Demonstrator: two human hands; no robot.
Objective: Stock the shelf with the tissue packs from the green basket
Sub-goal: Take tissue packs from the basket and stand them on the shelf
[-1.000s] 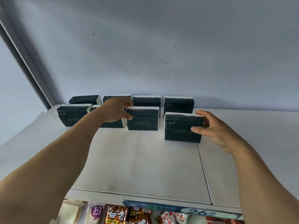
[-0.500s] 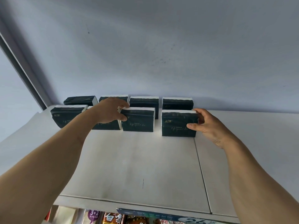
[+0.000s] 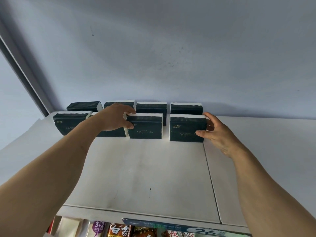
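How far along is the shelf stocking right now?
Eight dark tissue packs stand on the white shelf in two rows of four. In hand: the left hand grips the third front pack, and the right hand grips the rightmost front pack. The green basket is out of view, so what is left is unknown.

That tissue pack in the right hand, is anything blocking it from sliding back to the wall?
Yes. Another tissue pack stands right behind the front right pack that the right hand grips, against the wall. So that slot is taken; the front pack can only close up against it.
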